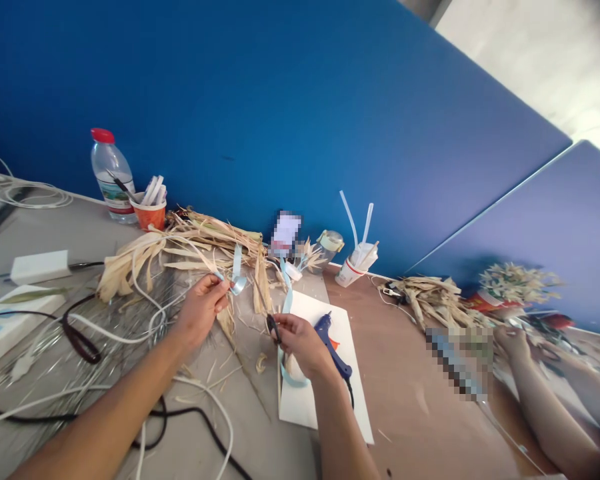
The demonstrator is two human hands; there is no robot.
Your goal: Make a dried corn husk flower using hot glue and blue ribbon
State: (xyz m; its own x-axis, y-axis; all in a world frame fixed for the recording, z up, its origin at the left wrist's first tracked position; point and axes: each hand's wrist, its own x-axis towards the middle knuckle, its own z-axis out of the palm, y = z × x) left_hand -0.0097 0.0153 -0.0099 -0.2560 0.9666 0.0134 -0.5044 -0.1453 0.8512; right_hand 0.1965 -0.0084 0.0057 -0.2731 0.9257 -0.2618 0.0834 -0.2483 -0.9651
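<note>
Ribbon (pixel 239 287) left of the glue gun (pixel 329 337) is appearing light, soft, slippery and best held near its end, the left hand's (pixel 205 305) fingers pinching it, the right hand's (pixel 300 343) gripping apparent scissors (pixel 273 328).

Blue ribbon (pixel 239 287) and scissors (pixel 273 329)
Pale and shiny, the ribbon is pinched in the left hand (pixel 207 303), curling rightward; the dark-handled scissors sit nearer, to the right, in the right hand (pixel 300 340), blades unclear.

The ribbon (pixel 239 287) is pale blue, the glue gun (pixel 340 359) navy
</note>
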